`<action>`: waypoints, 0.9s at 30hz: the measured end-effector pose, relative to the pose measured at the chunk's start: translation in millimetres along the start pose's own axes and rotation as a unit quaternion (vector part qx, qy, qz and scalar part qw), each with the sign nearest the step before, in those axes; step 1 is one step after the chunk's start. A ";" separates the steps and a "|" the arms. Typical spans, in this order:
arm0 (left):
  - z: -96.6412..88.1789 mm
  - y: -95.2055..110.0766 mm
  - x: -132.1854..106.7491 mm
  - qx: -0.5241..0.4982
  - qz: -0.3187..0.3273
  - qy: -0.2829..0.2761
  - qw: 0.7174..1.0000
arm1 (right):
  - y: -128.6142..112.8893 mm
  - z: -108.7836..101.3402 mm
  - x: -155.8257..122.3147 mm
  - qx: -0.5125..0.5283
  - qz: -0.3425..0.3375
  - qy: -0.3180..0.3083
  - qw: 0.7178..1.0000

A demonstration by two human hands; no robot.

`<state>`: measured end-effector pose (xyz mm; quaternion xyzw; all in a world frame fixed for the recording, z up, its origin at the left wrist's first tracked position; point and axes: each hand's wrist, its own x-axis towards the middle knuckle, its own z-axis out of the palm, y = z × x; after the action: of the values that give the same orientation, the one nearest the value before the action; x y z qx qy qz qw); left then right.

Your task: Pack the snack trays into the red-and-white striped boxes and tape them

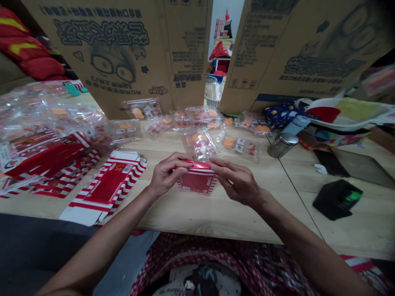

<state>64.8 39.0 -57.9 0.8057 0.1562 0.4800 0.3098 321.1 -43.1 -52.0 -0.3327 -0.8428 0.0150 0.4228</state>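
Between my two hands a small red carton (197,184) with white-striped edges stands on the table. My left hand (168,172) pinches the left end of its top edge, fingers closed. At the right end of that edge my right hand (237,181) has its fingers closed on the carton too. Just beyond the carton lies a clear plastic packet (200,144) with orange and red pieces inside. A flattened red-and-white striped carton (106,185) is left of my left hand. The carton's contents cannot be seen.
Several clear packets (154,111) line the back against tall cardboard boxes (185,49). More packets and folded cartons (68,164) pile up at the left. To the right are a steel-capped flask (282,146), a black tape dispenser (335,199) and a white basket (354,117).
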 end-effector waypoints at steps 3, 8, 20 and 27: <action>-3.4 5.6 6.5 0.046 0.017 -0.025 0.998 | -1.9 -3.7 3.3 0.036 0.034 -0.001 0.999; -8.6 13.3 11.2 0.086 0.056 -0.102 0.989 | -7.3 -1.6 -0.4 0.003 0.011 0.007 1.000; 28.9 31.6 24.2 0.184 0.129 -0.060 0.973 | -16.6 -16.6 -13.9 0.011 0.128 0.082 0.988; 85.4 15.4 48.4 0.154 0.128 -0.008 0.980 | 8.0 -130.9 -146.9 -0.226 0.618 0.280 0.699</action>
<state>162.1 24.1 -44.8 0.8612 0.1208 0.4791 0.1190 482.0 -154.7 -73.6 -0.8531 -0.2688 -0.0116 0.4471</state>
